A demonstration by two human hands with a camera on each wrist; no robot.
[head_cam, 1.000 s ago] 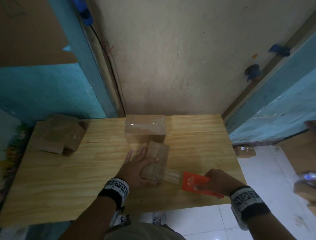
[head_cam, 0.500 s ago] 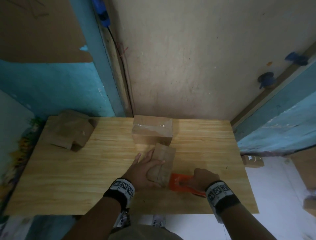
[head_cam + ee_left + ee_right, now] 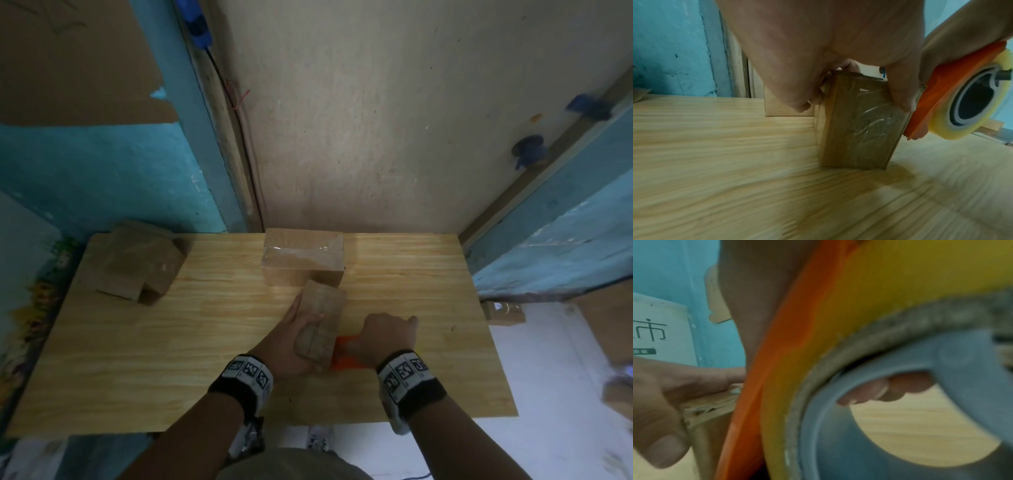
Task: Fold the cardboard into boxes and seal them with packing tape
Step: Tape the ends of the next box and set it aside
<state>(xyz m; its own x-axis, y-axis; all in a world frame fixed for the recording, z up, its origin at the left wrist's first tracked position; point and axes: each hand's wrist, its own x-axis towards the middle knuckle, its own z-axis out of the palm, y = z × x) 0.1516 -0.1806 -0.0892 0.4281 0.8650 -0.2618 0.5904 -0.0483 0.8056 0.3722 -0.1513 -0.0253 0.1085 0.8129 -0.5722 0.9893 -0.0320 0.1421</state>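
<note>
Head view: box [image 3: 322, 317] under left hand [image 3: 291, 346]

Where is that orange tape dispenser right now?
In the head view, the orange tape dispenser is in the right hand, pressed against the near end of the small box the left hand grips.

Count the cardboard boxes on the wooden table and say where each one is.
3. One box is gripped in the left hand near the front edge, beside the orange tape dispenser. A taped box sits at the back centre. A third lies at the back-left corner. More could be hidden.
</note>
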